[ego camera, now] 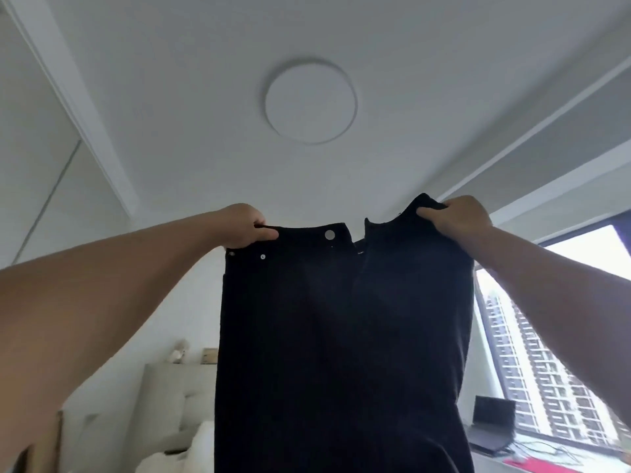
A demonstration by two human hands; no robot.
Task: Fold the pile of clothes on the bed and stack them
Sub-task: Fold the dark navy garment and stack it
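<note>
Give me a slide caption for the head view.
Both hands, left hand and right hand, hold black trousers up by the waistband.

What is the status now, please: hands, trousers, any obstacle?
Left hand and right hand each grip the waistband. Black trousers held up high, unfolded, button open. Nothing in the way.

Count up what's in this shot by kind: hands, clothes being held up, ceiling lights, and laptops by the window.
Hands: 2, the left hand and the right hand
Clothes held up: 1, black pants
Ceiling lights: 1, round ceiling light
Laptops: 1, open laptop
Total: 5
</note>
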